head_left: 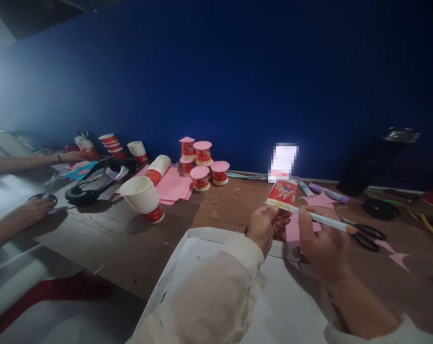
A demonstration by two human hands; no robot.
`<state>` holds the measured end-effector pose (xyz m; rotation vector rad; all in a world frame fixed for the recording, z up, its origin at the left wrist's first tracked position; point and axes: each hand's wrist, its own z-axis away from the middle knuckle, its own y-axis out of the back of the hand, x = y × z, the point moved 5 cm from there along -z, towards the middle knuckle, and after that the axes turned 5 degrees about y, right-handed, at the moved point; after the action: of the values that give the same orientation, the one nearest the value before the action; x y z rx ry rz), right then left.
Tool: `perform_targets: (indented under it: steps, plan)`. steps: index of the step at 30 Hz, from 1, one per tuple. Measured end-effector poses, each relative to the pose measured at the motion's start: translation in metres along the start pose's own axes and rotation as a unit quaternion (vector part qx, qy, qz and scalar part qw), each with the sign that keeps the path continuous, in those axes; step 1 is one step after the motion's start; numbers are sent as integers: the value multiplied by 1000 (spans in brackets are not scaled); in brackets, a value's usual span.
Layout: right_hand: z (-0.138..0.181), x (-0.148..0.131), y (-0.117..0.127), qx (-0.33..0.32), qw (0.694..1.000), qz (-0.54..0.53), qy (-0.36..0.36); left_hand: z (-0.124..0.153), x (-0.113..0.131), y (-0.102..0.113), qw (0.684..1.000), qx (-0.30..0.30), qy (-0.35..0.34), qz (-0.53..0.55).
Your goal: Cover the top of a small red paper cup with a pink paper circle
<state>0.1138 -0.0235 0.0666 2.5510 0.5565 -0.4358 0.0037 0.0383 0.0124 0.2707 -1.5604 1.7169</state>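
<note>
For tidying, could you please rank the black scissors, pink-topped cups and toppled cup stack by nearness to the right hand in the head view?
1. Black scissors, just right of the right hand.
2. Pink-topped cups, centre, farther back.
3. Toppled cup stack, far left.

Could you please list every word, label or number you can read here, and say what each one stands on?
No text here can be read.
Red paper cup in the left hand: a printed design, too blurred to make out any lettering.
White patch behind it: blurred, unreadable.
Pen in the right hand: no legible marking.
Pink-topped cups by the wall: print too small.
</note>
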Motion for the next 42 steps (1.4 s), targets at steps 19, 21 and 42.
perform_targets:
  steps: [19,21,42]
  plan:
    - [1,0,1,21,1000,-14,-7,4,3,-2,998,22,26,43]
    - [3,2,0,13,1000,-16,-17,5,3,-3,998,19,28,44]
    - [2,3,-1,19,1000,19,-6,3,4,-2,997,8,45,64]
